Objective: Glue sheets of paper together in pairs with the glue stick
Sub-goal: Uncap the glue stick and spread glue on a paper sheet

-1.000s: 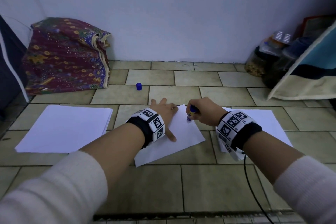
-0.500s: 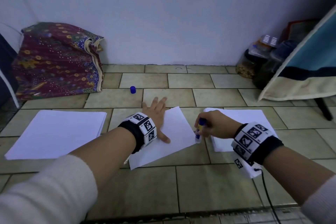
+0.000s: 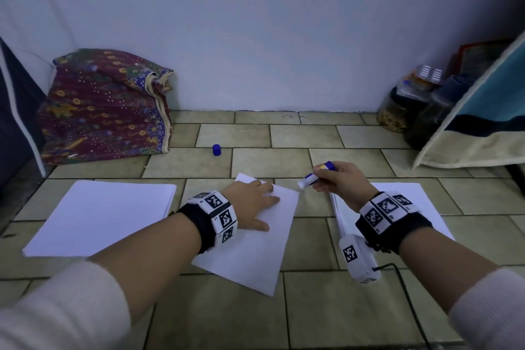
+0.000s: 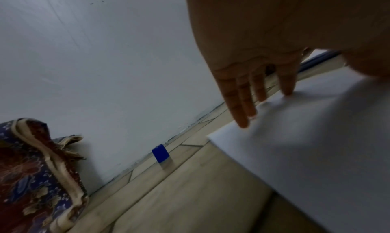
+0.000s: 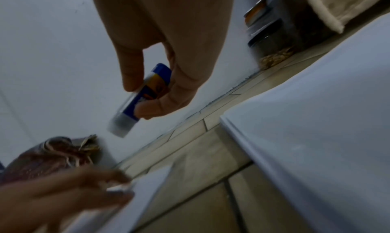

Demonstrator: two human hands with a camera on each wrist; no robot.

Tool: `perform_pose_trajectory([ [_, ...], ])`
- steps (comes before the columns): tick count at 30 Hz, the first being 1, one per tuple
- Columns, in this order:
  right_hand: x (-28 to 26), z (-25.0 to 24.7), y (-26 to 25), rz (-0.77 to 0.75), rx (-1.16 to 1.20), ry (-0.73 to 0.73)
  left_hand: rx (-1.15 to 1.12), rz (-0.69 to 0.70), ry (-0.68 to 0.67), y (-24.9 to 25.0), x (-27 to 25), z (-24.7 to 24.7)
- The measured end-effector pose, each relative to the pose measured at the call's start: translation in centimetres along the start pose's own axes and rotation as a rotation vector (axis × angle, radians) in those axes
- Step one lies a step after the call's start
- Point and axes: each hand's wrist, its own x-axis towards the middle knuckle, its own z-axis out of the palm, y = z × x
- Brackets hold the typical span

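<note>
— Blue-and-white glue stick [image 3: 317,175]: where do you log it?

— I log it in my right hand [image 3: 339,182], thumb and fingers pinching the barrel, uncapped end tilted down and left. It hangs above the floor [image 3: 272,160], just off the far right corner of the middle sheet [image 3: 255,247], not touching the paper. The right wrist view confirms the pinch [image 5: 145,93].

— And the left hand [image 3: 251,206]?

— Spread flat, fingers straight, pressing on the far half of that sheet. The left wrist view shows fingertips [image 4: 242,119] on the paper near its far edge.

— Other paper?

— One stack of white sheets [image 3: 99,214] to my left, another stack [image 3: 426,207] under my right wrist. All of it lies on the tiled floor.

— Cap?

— Blue cap [image 3: 216,149] stands alone on a tile beyond the middle sheet, well apart from both hands.

— Surroundings?

— Patterned cloth bundle [image 3: 105,105] at the far left against the wall; jars [image 3: 403,105] at the far right.
</note>
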Motion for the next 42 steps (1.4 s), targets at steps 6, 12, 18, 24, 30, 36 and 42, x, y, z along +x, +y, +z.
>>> perform_pose_trajectory([
  [6,2.4,2.7,1.1,-0.046,-0.16,0.096,-0.175,-0.199,-0.092,-0.5,0.5,1.3],
  [12,3.8,5.7,0.7,-0.168,-0.482,0.163,-0.16,-0.317,-0.031,-0.6,1.3,0.8],
  [18,5.0,8.3,0.2,-0.287,-0.684,0.099,-0.378,-0.355,-0.045,-0.9,1.5,2.3],
  [24,5.8,9.2,0.3,-0.285,-0.864,0.002,-0.345,-0.355,-0.111,-1.2,1.9,2.2],
  [30,4.7,8.5,-0.5,-0.318,-1.161,-0.222,-0.333,-0.362,-0.103,-0.9,1.7,1.8],
  [36,1.3,6.6,0.0,-0.311,-1.177,-0.331,-0.305,-0.381,-0.101,-0.6,1.5,1.7],
  [42,-2.3,4.4,0.2,-0.303,-1.176,-0.45,-0.318,-0.384,-0.079,-0.6,1.3,1.9],
])
